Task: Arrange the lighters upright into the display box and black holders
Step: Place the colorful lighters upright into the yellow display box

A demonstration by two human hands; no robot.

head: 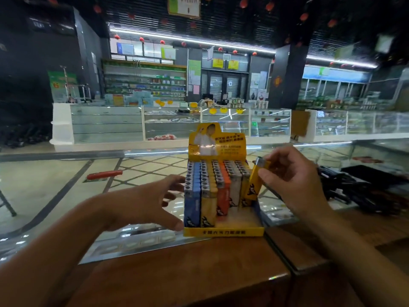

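A yellow display box (223, 232) stands on the counter in front of me, with a tall printed back card. Rows of lighters stand upright in it: blue (192, 202), yellow, orange (223, 196) and white ones. The front right part of the box floor is bare. My right hand (292, 185) pinches a yellow lighter (254, 185), tilted, its lower end at the right row of the box. My left hand (152, 202) lies against the box's left side, fingers spread and thumb at the front corner.
The box sits where a wooden counter (199, 273) meets a glass showcase top (66, 196). Black trays or holders (365, 187) lie to the right on the glass. A red object (104, 174) shows below the glass at left. Shop counters and shelves fill the background.
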